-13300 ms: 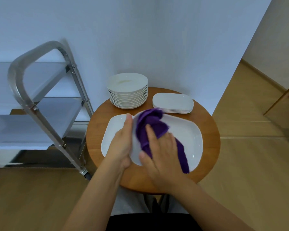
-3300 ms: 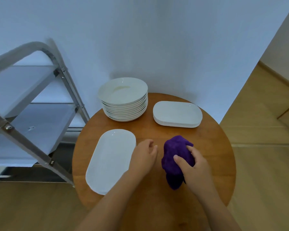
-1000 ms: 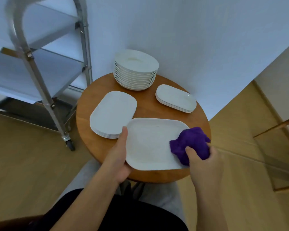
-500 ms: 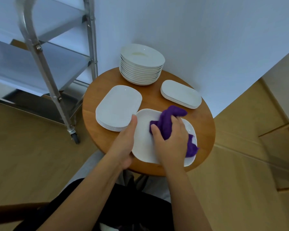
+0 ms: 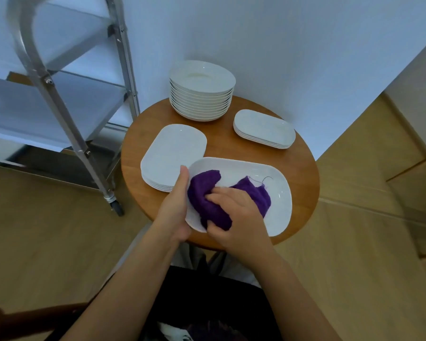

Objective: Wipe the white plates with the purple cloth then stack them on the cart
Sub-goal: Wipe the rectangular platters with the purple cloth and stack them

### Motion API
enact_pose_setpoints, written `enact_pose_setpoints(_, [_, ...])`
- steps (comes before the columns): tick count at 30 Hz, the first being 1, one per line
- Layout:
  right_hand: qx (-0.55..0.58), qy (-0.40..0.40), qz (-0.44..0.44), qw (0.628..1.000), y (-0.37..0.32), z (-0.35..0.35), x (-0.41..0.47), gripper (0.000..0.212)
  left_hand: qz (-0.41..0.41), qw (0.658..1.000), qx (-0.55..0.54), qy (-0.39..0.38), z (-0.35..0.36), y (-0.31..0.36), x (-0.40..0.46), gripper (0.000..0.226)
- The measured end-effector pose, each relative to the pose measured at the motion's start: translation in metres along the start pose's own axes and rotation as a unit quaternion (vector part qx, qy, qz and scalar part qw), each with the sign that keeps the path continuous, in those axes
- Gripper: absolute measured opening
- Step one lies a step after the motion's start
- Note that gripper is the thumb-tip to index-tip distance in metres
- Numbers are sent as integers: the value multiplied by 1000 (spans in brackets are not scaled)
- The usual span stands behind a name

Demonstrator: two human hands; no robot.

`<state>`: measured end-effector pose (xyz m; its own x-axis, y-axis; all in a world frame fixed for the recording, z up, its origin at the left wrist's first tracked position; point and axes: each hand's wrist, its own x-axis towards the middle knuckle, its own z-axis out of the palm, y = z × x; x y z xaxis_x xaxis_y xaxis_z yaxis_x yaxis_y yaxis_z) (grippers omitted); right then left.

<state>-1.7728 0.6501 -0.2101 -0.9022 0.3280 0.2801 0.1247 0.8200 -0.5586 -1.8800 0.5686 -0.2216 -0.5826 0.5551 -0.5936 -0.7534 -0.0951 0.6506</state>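
A large white oblong plate (image 5: 278, 193) sits tilted at the near edge of the round wooden table (image 5: 303, 166). My left hand (image 5: 175, 207) grips its left rim, thumb on top. My right hand (image 5: 234, 212) holds the bunched purple cloth (image 5: 207, 195) and presses it into the plate's left half. Further back are a stack of oblong plates (image 5: 175, 153) on the left, a tall stack of round plates (image 5: 202, 89) at the rear and a small oblong stack (image 5: 263, 127) at the right. The metal cart (image 5: 59, 99) stands to the left with bare shelves.
A white wall corner rises right behind the table. Wooden floor surrounds it. The cart's caster wheel (image 5: 116, 207) stands close to the table's left side. My lap in dark clothing is below the table edge.
My right hand has swept the cloth from the plate's right end to its left half. The left hand keeps its grip on the rim. The camera has shifted slightly.
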Motion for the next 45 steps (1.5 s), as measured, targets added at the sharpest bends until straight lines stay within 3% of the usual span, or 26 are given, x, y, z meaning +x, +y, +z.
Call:
enact_pose_setpoints(2, [-22, 21, 17, 999, 10, -7, -5, 43, 18, 1000, -3, -9, 1, 1, 0, 46])
enact_pose_setpoints(7, [-102, 46, 73, 991, 43, -25, -22, 47, 49, 997, 33, 55, -2, 13, -4, 31])
enact_pose_setpoints(11, [-126, 78, 108, 983, 47, -22, -25, 46, 95, 993, 58, 43, -2, 17, -7, 29])
enact_pose_setpoints(16, [-5, 272, 90, 958, 11, -26, 2, 48, 125, 984, 125, -3, 4, 29, -11, 30])
enact_pose_setpoints(18, [41, 227, 82, 970, -5, -27, 21, 54, 132, 968, 205, -63, 9, 28, -15, 46])
enact_pose_setpoints(20, [40, 53, 82, 994, -12, -31, 39, 63, 145, 949, 251, -128, 10, 25, -17, 63])
enact_pose_setpoints(22, [28, -127, 71, 989, -4, -42, 54, 72, 136, 940, 269, -160, 4, 27, -19, 57])
enact_pose_setpoints(25, [77, -255, 53, 962, 7, -64, 73, 79, 112, 925, 307, -192, -7, 36, -19, 38])
enact_pose_setpoints(28, [126, -265, 71, 953, 13, -70, 79, 60, 106, 926, 299, -205, -11, 43, -20, 27])
enact_pose_setpoints(32, [175, -215, 93, 956, 19, -72, 78, 46, 125, 938, 253, -200, -8, 45, -23, 14])
enact_pose_setpoints(38, [217, -192, 150, 945, 35, -89, 65, 42, 153, 956, 182, -169, -7, 43, -26, 33])
enact_pose_setpoints(42, [237, -185, 190, 935, 45, -100, 53, 51, 165, 971, 121, -122, -6, 42, -24, 17])
enact_pose_setpoints(45, [296, -98, 227, 923, 50, -97, 41, 59, 167, 980, 80, -75, -2, 39, -23, 9])
